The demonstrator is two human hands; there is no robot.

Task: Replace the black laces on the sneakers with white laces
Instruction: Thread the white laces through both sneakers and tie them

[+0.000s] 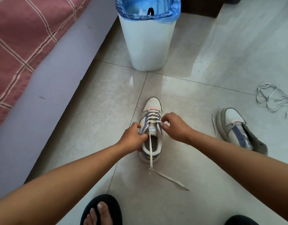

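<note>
The sneaker (151, 127) we are lacing stands on the floor tiles (107, 98) straight ahead of us, toe pointing away, so its long axis runs along our line of sight and the upper eyelets lie between our two hands. The white lace (150, 148) crosses the lower rows, and one free end trails back over the heel toward us. Our right hand (174, 125) pinches the lace at the right eyelets, nearest the next hole, while our left hand (133, 135) grips the collar's left edge to steady it.

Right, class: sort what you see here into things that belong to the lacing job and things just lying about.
Job: centre sneaker, its white lace, second sneaker, loose lace, left hand, right hand.
Lying about: bin, bed, slipper.
</note>
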